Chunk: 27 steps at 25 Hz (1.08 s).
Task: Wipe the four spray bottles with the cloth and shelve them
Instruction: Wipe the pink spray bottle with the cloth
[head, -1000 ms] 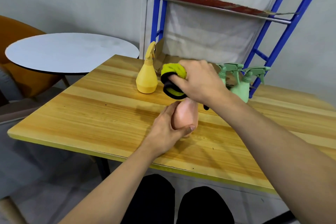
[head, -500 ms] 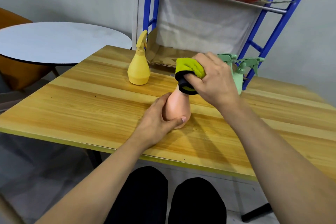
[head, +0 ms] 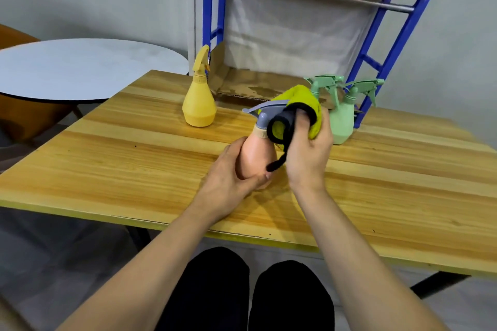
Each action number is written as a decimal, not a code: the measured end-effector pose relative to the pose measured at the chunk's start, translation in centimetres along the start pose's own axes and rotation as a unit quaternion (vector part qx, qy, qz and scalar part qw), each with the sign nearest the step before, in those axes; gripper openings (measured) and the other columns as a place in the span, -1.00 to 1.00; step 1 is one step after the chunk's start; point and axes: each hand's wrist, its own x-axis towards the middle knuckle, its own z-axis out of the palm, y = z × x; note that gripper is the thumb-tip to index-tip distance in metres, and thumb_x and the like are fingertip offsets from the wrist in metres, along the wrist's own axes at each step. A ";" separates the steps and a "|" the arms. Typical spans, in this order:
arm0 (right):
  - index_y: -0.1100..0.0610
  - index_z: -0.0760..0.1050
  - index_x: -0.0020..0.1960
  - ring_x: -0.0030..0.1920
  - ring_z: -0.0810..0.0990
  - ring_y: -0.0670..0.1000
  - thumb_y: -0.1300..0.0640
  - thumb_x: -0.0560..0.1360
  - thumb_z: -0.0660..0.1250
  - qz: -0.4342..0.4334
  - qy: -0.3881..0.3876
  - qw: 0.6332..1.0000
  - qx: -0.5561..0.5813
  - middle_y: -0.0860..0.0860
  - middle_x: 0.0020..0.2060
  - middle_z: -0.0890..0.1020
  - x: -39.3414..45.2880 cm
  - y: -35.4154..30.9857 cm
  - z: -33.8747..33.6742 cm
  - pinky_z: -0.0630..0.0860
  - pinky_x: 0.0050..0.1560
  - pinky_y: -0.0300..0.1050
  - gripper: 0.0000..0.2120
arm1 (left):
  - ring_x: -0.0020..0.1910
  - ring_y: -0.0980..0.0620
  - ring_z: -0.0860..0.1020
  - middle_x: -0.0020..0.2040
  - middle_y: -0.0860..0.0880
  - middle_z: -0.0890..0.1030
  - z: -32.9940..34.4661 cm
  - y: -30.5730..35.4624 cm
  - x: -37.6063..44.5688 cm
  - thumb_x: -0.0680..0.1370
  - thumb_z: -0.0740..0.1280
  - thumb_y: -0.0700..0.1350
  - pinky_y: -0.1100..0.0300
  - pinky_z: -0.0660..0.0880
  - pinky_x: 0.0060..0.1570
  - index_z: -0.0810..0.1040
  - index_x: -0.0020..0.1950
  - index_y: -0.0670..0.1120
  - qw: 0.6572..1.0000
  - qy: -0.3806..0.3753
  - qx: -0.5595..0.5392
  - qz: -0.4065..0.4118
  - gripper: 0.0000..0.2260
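Left hand (head: 231,177) wraps the belly of the pear-shaped pink plastic spray bottle (head: 256,156), which stands on the pale wooden counter (head: 134,169) near its front middle. Right hand (head: 309,153) clutches the yellow-green cloth with black edging (head: 301,113), pressed around the bottle's grey trigger head (head: 265,111). Yellow pear-shaped spray bottle (head: 199,105) stands upright further back to the left. Two mint green spray bottles (head: 341,115) stand together at back right, just beside the blue metal shelf frame (head: 382,59).
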 end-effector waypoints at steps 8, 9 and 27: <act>0.17 0.52 0.01 -0.20 0.58 0.04 -0.14 0.59 0.28 -0.117 -0.101 0.972 -0.176 -0.03 -0.23 0.61 1.3 -0.4 0.2 0.52 -0.16 0.01 -0.66 | 0.29 0.06 0.54 0.34 0.09 0.55 -0.4 0.3 0.0 0.36 0.44 0.36 -0.07 0.54 0.25 0.31 0.53 0.08 1.000 0.005 0.002 -0.024 -0.18; 0.14 0.55 0.01 -0.18 0.60 -0.03 -0.12 0.60 0.27 -0.088 -0.080 0.982 -0.144 -0.07 -0.23 0.63 1.1 -0.4 0.3 0.54 -0.12 -0.02 -0.69 | 0.29 0.05 0.53 0.35 0.08 0.54 -0.5 0.3 0.0 0.36 0.44 0.36 -0.07 0.53 0.27 0.32 0.54 0.07 1.000 0.005 0.010 -0.022 -0.17; -0.07 0.43 0.25 0.10 0.44 0.18 -0.04 0.38 0.44 -0.008 -0.194 0.851 -0.487 0.10 0.16 0.44 -5.7 1.9 -7.1 0.41 0.11 0.09 -0.53 | 0.37 0.09 0.48 0.44 0.11 0.45 -0.8 1.6 -0.7 0.37 0.45 0.34 -0.05 0.50 0.35 0.25 0.55 0.15 0.999 0.003 0.038 -0.037 -0.18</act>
